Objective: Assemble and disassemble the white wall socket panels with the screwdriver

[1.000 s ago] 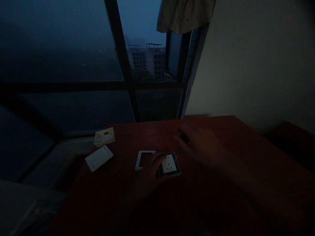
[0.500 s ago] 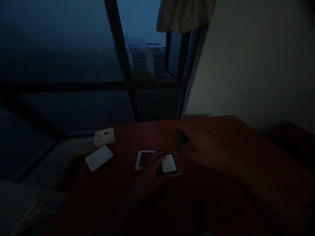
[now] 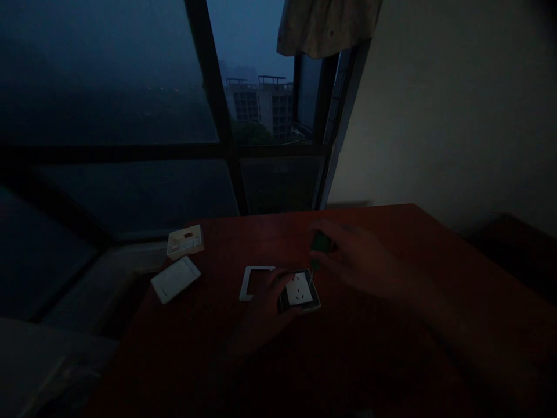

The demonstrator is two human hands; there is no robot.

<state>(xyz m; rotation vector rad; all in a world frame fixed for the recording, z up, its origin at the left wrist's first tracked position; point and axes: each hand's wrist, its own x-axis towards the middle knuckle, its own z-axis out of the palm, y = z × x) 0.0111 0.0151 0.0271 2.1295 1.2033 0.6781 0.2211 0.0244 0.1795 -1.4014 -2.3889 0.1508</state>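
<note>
While the left hand [image 3: 264, 303] grips the socket [image 3: 298, 289], the right hand [image 3: 361, 255], holding the screwdriver [image 3: 321, 242], does best to press in line, the tip [image 3: 310, 281] seemingly seated.

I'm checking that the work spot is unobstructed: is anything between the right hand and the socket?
Only the screwdriver, gripped in the right hand, its shaft reaching down to the right side of the socket. Nothing else visible intervenes; the left hand is on the opposite side.

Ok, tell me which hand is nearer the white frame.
Left: the left hand is just right of the white frame, gripping the socket. The right hand is farther right, holding the screwdriver.
</note>
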